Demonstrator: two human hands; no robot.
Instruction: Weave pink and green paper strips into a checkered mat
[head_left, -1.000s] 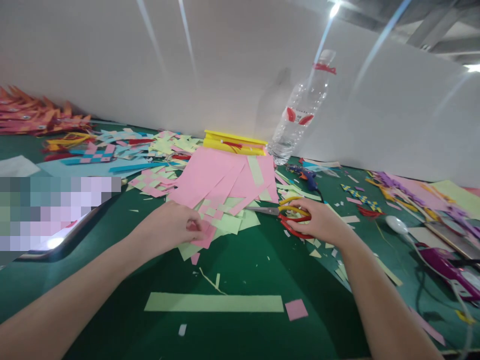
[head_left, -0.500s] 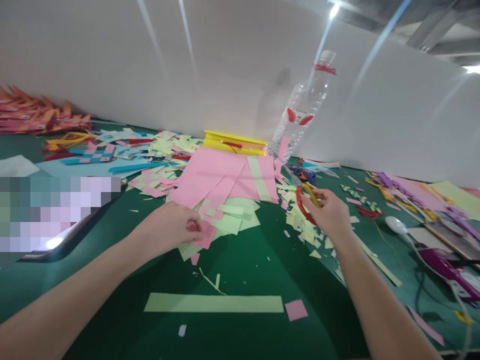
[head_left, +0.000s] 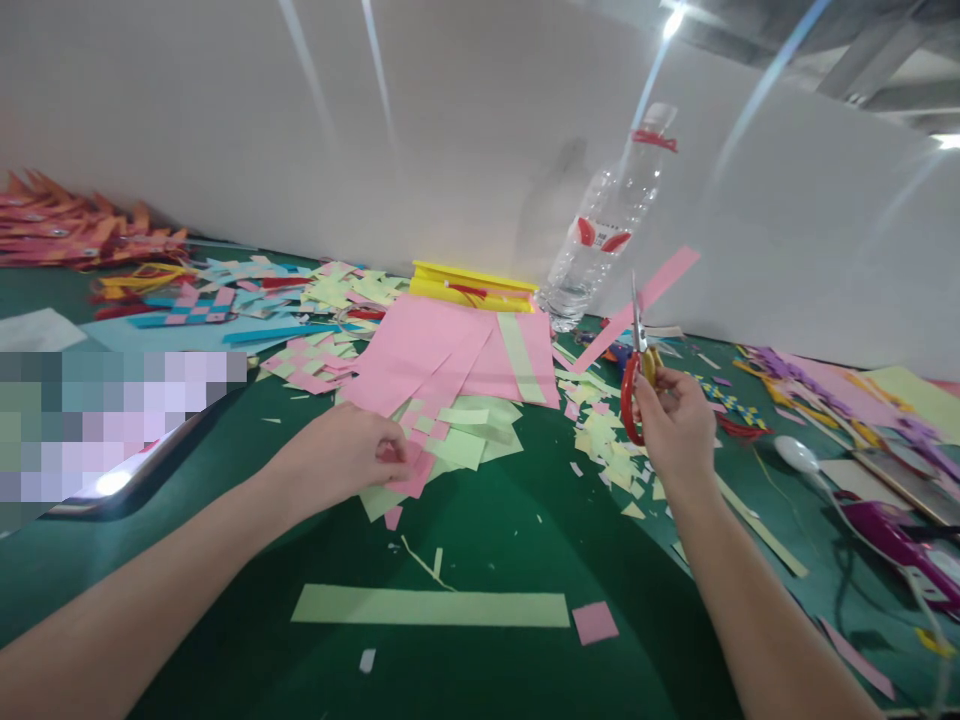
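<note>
- On the green table, the left hand is resting its curled fingers at the woven pink-and-green piece; its grip is bending nearly closed, thumb close to the fingers, but whether it is pinching the paper cannot be told
- Above the right side of the table, the right hand is holding the scissors; its grip is closing around the red and yellow handles, and the blades are pointing upward, nearly together
- Across the blades, a pink strip is slanting up to the right, well apart from the woven pink-and-green piece; whether it is passing behind or between the blades cannot be told
- Beyond the left hand, pink sheets are lying overlapped, with a pale green strip lying across them and a yellow folded piece lying along their far edge
- Beside the yellow folded piece, a clear bottle is standing near the wall, appearing tilted
- Below the right hand and to its left, small paper scraps are lying scattered
- At the near side, a long green strip is lying crosswise, with a pink square lying just beside its right end
- At the far right, a magenta device is lying near a white cable
</note>
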